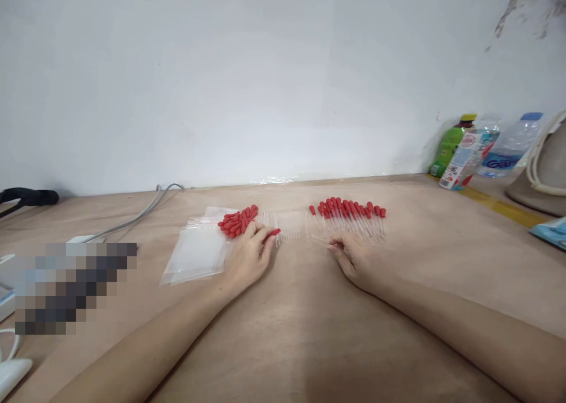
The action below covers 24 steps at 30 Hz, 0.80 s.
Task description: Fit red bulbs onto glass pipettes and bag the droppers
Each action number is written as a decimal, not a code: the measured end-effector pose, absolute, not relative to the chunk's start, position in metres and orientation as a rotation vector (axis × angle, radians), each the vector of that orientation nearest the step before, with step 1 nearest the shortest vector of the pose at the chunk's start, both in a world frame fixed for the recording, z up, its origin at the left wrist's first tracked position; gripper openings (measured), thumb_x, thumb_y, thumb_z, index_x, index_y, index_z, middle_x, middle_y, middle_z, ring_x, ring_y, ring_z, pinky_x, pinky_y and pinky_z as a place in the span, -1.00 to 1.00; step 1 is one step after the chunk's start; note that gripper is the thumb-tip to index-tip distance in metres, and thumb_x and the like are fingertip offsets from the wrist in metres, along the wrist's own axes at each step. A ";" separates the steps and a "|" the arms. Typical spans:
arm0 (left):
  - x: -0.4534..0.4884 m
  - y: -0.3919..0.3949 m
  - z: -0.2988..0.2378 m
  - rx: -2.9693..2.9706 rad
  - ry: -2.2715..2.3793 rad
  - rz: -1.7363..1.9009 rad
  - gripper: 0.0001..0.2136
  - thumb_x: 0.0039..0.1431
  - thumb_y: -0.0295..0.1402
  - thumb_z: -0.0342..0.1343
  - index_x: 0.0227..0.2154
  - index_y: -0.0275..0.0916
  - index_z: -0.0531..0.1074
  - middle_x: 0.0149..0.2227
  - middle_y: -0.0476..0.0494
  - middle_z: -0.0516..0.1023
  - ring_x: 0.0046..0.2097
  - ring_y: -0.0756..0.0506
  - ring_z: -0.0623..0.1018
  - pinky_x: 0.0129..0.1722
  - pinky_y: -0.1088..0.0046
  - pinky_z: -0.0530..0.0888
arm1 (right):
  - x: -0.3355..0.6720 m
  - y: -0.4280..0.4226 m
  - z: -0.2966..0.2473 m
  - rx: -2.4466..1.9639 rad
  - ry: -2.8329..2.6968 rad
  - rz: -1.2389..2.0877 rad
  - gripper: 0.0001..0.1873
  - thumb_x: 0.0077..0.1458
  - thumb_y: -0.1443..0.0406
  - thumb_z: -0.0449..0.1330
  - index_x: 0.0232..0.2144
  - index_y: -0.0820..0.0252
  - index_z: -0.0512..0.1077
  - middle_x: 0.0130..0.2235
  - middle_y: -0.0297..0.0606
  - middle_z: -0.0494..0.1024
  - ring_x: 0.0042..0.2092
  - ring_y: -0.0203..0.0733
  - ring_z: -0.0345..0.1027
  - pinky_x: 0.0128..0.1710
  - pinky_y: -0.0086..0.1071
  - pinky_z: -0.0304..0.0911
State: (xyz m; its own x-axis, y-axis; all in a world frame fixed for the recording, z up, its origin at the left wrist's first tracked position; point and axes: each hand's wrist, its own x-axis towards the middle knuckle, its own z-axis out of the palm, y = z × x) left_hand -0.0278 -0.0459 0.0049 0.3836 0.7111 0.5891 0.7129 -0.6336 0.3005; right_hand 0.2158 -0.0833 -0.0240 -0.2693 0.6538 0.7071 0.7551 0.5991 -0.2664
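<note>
My left hand (250, 254) rests on the wooden table (300, 332) and pinches a red rubber bulb (273, 233) between its fingertips. Just behind it lies a pile of red bulbs (237, 220). A row of clear glass tubes (286, 225) lies between my hands. My right hand (354, 257) has curled fingers pinching a thin clear glass tube (319, 238) that points left. Beyond it lies a row of assembled droppers with red bulbs (350, 213).
Clear plastic bags (198, 253) lie left of my left hand. A grey cable (141, 214) runs along the back left. Bottles (469, 149) stand at the back right against the white wall, next to a beige object (546, 167).
</note>
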 end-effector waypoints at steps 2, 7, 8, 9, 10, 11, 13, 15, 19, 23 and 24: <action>-0.019 -0.058 0.005 -2.740 -1.355 -1.098 -0.84 0.18 -0.34 -0.09 -0.26 -0.22 0.35 -0.28 -0.11 0.34 -0.21 -0.07 0.37 -0.19 0.38 0.35 | 0.217 -0.083 -0.025 -1.120 -1.989 -0.198 -0.79 0.15 0.32 -0.09 -0.23 0.22 0.30 -0.36 -0.21 0.45 -0.31 -0.22 0.29 -0.29 -0.33 0.16; -0.011 -0.065 -0.004 -3.074 -1.456 -1.091 -0.82 0.17 -0.26 -0.07 -0.29 -0.24 0.32 -0.36 -0.05 0.40 -0.38 0.00 0.39 -0.40 0.48 0.36 | 0.213 -0.083 -0.024 -1.048 -2.100 -0.228 -0.74 0.15 0.35 -0.08 -0.16 0.19 0.33 -0.29 -0.21 0.47 -0.28 -0.25 0.29 -0.24 -0.32 0.12; -0.011 -0.064 -0.006 -3.093 -1.481 -1.079 -0.82 0.16 -0.25 -0.06 -0.30 -0.25 0.32 -0.39 -0.03 0.40 -0.41 0.01 0.38 -0.42 0.48 0.35 | 0.213 -0.084 -0.023 -1.049 -2.120 -0.227 -0.75 0.15 0.35 -0.07 -0.18 0.19 0.34 -0.29 -0.22 0.47 -0.30 -0.27 0.29 -0.23 -0.32 0.11; -0.012 -0.063 -0.006 -3.105 -1.493 -1.078 -0.82 0.16 -0.24 -0.06 -0.31 -0.25 0.32 -0.40 -0.02 0.40 -0.43 0.01 0.37 -0.44 0.49 0.34 | 0.212 -0.085 -0.021 -1.054 -2.138 -0.229 -0.75 0.15 0.35 -0.07 -0.19 0.18 0.36 -0.29 -0.23 0.47 -0.31 -0.28 0.29 -0.22 -0.32 0.10; -0.012 -0.062 -0.006 -3.111 -1.494 -1.084 -0.81 0.15 -0.24 -0.06 -0.32 -0.25 0.32 -0.42 -0.02 0.39 -0.44 0.02 0.36 -0.45 0.49 0.33 | 0.212 -0.086 -0.020 -1.056 -2.155 -0.236 -0.75 0.15 0.34 -0.07 -0.19 0.18 0.36 -0.29 -0.22 0.48 -0.32 -0.29 0.29 -0.22 -0.32 0.09; -0.012 -0.062 -0.006 -3.120 -1.488 -1.088 -0.82 0.15 -0.24 -0.05 -0.33 -0.26 0.32 -0.42 -0.02 0.39 -0.44 0.02 0.36 -0.46 0.50 0.33 | 0.212 -0.086 -0.019 -1.052 -2.171 -0.245 -0.75 0.15 0.34 -0.07 -0.20 0.18 0.37 -0.30 -0.22 0.48 -0.31 -0.29 0.29 -0.21 -0.32 0.08; -0.012 -0.062 -0.005 -3.140 -1.469 -1.089 -0.82 0.15 -0.25 -0.05 -0.33 -0.27 0.32 -0.42 -0.02 0.39 -0.44 0.02 0.35 -0.46 0.50 0.32 | 0.211 -0.087 -0.018 -1.021 -2.202 -0.256 -0.75 0.15 0.33 -0.06 -0.20 0.19 0.37 -0.30 -0.22 0.48 -0.30 -0.29 0.30 -0.20 -0.32 0.06; -0.011 -0.063 -0.004 -3.153 -1.458 -1.087 -0.82 0.15 -0.26 -0.04 -0.32 -0.27 0.32 -0.42 -0.02 0.39 -0.44 0.03 0.35 -0.45 0.50 0.32 | 0.211 -0.087 -0.017 -0.974 -2.218 -0.268 -0.75 0.14 0.33 -0.06 -0.20 0.19 0.37 -0.31 -0.23 0.47 -0.30 -0.30 0.30 -0.21 -0.32 0.06; -0.010 -0.063 -0.004 -3.166 -1.457 -1.086 -0.82 0.14 -0.24 -0.04 -0.34 -0.26 0.32 -0.42 -0.01 0.40 -0.43 0.02 0.36 -0.44 0.50 0.33 | 0.209 -0.087 -0.017 -0.933 -2.245 -0.264 -0.76 0.14 0.34 -0.06 -0.21 0.20 0.38 -0.35 -0.24 0.47 -0.34 -0.30 0.28 -0.24 -0.32 0.05; -0.010 -0.062 -0.006 -3.184 -1.429 -1.168 -0.83 0.15 -0.25 -0.04 -0.36 -0.25 0.34 -0.41 -0.02 0.42 -0.38 0.00 0.39 -0.40 0.50 0.35 | 0.207 -0.088 -0.018 -0.888 -2.261 -0.205 -0.76 0.15 0.33 -0.07 -0.24 0.19 0.38 -0.38 -0.26 0.46 -0.37 -0.32 0.27 -0.24 -0.33 0.04; -0.011 -0.062 -0.006 -3.185 -1.411 -1.203 -0.83 0.15 -0.26 -0.04 -0.36 -0.25 0.34 -0.40 -0.02 0.43 -0.37 0.00 0.40 -0.39 0.49 0.36 | 0.206 -0.088 -0.019 -0.882 -2.262 -0.197 -0.76 0.15 0.33 -0.07 -0.23 0.18 0.38 -0.39 -0.28 0.45 -0.38 -0.33 0.26 -0.24 -0.34 0.04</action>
